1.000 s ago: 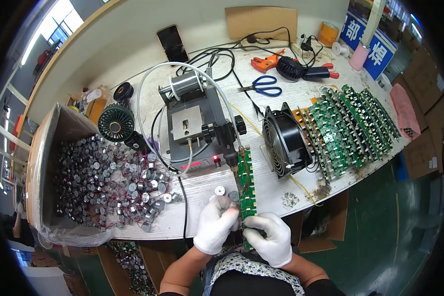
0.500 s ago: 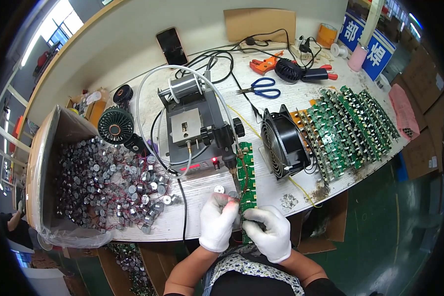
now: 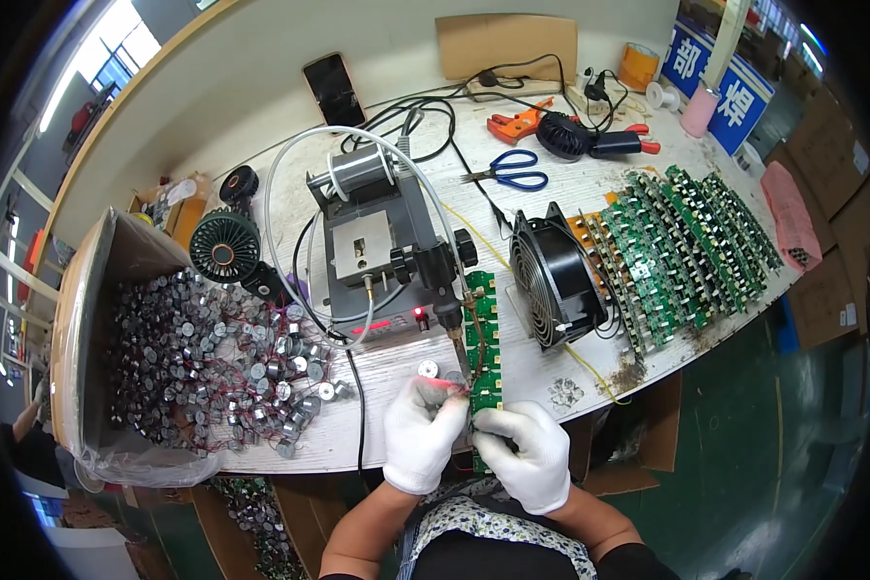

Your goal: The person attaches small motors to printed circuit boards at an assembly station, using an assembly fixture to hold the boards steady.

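Backed by a pale partition (image 3: 280, 63) trimmed with a yellowish wooden rail (image 3: 164, 53), furnished with a white wood-grain workbench (image 3: 389, 356) above a glossy green floor (image 3: 715, 445), lit by a bright window (image 3: 121, 48) and a fluorescent tube (image 3: 61, 95) at upper left.

place: electronics assy wkshp | solder stn (image 3: 365, 249) | stacked grn PCBs (image 3: 681, 256) | box (image 3: 79, 333) of sm metal parts (image 3: 198, 338)

Gap between board (image 3: 488, 353), box fan (image 3: 563, 275); soldering iron (image 3: 457, 342) obstructs board's left side.
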Action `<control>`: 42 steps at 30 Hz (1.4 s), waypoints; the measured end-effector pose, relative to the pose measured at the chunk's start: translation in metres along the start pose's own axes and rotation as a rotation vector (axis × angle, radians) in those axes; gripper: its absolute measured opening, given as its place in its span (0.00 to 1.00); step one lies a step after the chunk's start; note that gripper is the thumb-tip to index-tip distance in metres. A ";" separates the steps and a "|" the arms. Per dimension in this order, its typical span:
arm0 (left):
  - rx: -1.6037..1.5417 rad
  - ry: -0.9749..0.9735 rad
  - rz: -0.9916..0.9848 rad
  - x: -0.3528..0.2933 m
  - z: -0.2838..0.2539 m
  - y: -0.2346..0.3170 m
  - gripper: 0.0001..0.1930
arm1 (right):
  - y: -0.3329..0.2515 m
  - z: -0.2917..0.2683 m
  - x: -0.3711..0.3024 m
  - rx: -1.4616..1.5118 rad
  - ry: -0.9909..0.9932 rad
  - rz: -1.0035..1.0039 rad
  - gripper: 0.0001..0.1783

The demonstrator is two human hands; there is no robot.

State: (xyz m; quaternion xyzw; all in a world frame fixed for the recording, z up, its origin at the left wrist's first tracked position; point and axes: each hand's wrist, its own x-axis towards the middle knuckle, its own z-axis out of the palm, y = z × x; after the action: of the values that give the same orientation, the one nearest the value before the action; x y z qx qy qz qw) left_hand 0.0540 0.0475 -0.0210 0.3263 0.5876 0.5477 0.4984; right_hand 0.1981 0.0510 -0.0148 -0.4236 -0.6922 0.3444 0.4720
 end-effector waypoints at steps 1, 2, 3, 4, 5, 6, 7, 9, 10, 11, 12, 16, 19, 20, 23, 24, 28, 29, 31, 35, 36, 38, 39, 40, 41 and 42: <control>0.004 -0.009 0.013 0.000 0.000 0.000 0.06 | 0.000 0.000 0.000 0.000 0.001 0.000 0.13; 0.008 -0.018 0.028 0.001 -0.001 0.001 0.05 | 0.000 0.001 0.000 0.012 -0.004 0.016 0.13; 0.008 -0.018 0.028 0.002 -0.002 0.001 0.05 | 0.000 0.001 -0.001 0.025 -0.008 0.032 0.13; -0.005 -0.024 0.017 0.002 -0.002 0.002 0.05 | 0.001 0.002 -0.001 0.025 -0.008 0.031 0.13; -0.017 -0.029 0.004 0.002 -0.002 0.003 0.05 | 0.001 0.002 -0.002 0.027 -0.015 0.042 0.13; -0.018 -0.029 0.004 0.002 -0.002 0.003 0.05 | 0.002 0.002 -0.002 0.029 -0.023 0.053 0.12; 0.006 -0.027 0.001 0.002 -0.003 0.005 0.05 | 0.002 0.002 -0.003 0.029 -0.023 0.053 0.12; 0.028 -0.025 -0.003 0.003 -0.003 0.006 0.05 | 0.003 0.001 -0.003 0.036 -0.037 0.075 0.12; 0.104 -0.029 0.014 0.004 -0.004 0.006 0.05 | 0.003 0.001 -0.004 0.036 -0.037 0.075 0.12; 0.180 -0.034 0.031 0.004 -0.005 0.007 0.05 | 0.004 0.001 -0.005 0.040 -0.041 0.082 0.11; 0.180 -0.034 0.031 0.005 -0.006 0.007 0.05 | 0.004 0.001 -0.005 0.044 -0.046 0.089 0.11; 0.210 -0.085 0.007 0.008 -0.010 0.009 0.05 | 0.001 0.003 -0.006 0.062 -0.012 0.097 0.11; 0.217 -0.100 0.002 0.010 -0.010 0.009 0.05 | 0.001 0.003 -0.008 0.072 -0.009 0.110 0.11; 0.228 -0.103 -0.010 0.010 -0.010 0.009 0.05 | 0.002 0.003 -0.008 0.071 -0.006 0.106 0.11; 0.231 -0.115 0.004 0.012 -0.010 0.011 0.05 | 0.002 0.002 -0.008 0.067 -0.003 0.095 0.11; 0.231 -0.115 0.004 0.012 -0.010 0.011 0.05 | 0.002 0.002 -0.007 0.064 -0.003 0.089 0.11; 0.248 -0.125 0.007 0.013 -0.010 0.012 0.05 | 0.002 0.001 -0.007 0.071 -0.001 0.093 0.11; 0.272 -0.127 0.018 0.013 -0.010 0.013 0.05 | 0.002 0.001 -0.007 0.077 -0.007 0.097 0.12; 0.264 -0.134 0.021 0.014 -0.010 0.012 0.05 | 0.002 0.000 -0.007 0.084 -0.013 0.101 0.12; 0.239 -0.129 0.034 0.013 -0.007 0.015 0.06 | 0.001 -0.002 -0.007 0.047 -0.022 0.040 0.14; 0.239 -0.129 0.034 0.013 -0.007 0.018 0.06 | 0.001 -0.003 -0.007 0.009 -0.029 0.010 0.15; 0.338 -0.161 0.073 0.013 -0.007 0.023 0.06 | 0.002 -0.002 -0.008 -0.009 -0.028 -0.020 0.15; 0.338 -0.160 0.073 0.013 -0.007 0.025 0.06 | 0.003 -0.001 -0.008 -0.025 -0.026 -0.049 0.15; 0.343 -0.171 0.068 0.013 -0.006 0.027 0.06 | 0.003 -0.002 -0.008 -0.025 -0.026 -0.049 0.15; 0.348 -0.182 0.063 0.013 -0.006 0.027 0.06 | 0.004 -0.002 -0.009 -0.023 -0.031 -0.047 0.15; 0.348 -0.182 0.063 0.013 -0.006 0.027 0.06 | 0.004 -0.002 -0.009 -0.022 -0.036 -0.044 0.16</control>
State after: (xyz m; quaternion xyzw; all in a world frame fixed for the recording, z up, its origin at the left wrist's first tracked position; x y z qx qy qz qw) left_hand 0.0400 0.0629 0.0017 0.4739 0.6154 0.4213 0.4682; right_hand 0.2030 0.0447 -0.0206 -0.4072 -0.7133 0.3341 0.4623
